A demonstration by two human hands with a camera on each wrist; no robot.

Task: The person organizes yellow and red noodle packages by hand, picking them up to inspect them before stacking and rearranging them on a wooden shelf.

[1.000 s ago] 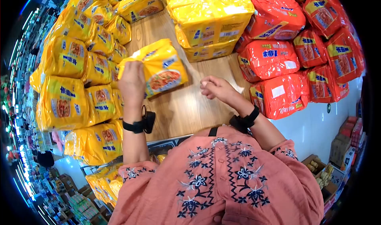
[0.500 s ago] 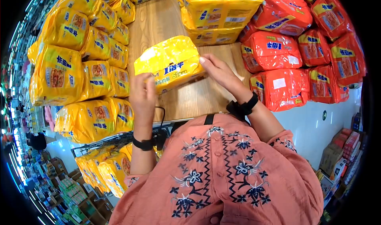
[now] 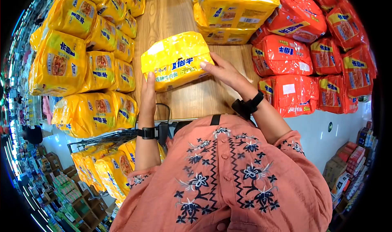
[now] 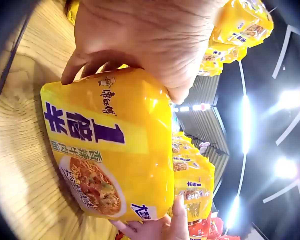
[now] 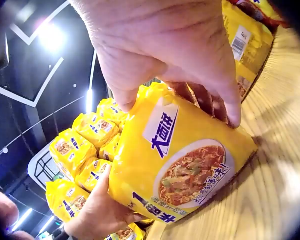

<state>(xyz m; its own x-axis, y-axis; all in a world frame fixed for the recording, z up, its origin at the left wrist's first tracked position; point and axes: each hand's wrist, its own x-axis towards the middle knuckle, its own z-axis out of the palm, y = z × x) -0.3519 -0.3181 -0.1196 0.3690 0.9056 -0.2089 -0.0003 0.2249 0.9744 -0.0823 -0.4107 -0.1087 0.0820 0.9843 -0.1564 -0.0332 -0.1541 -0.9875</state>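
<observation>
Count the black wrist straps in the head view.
2: the left strap behind the left hand, the right strap behind the right hand; both hands hold the yellow pack.

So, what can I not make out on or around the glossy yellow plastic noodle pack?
Head view: glossy yellow noodle pack, underside hidden by its own body.
Head view: large yellow plastic-wrapped bundle, partly cut off by upper edge.
Head view: small stacked red boxes, labels too small to read.

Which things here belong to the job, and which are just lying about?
In the job:
held pack
left hand
right hand
table beneath

Seemingly just lying about for now:
other yellow packs
red packs
cartons
</observation>
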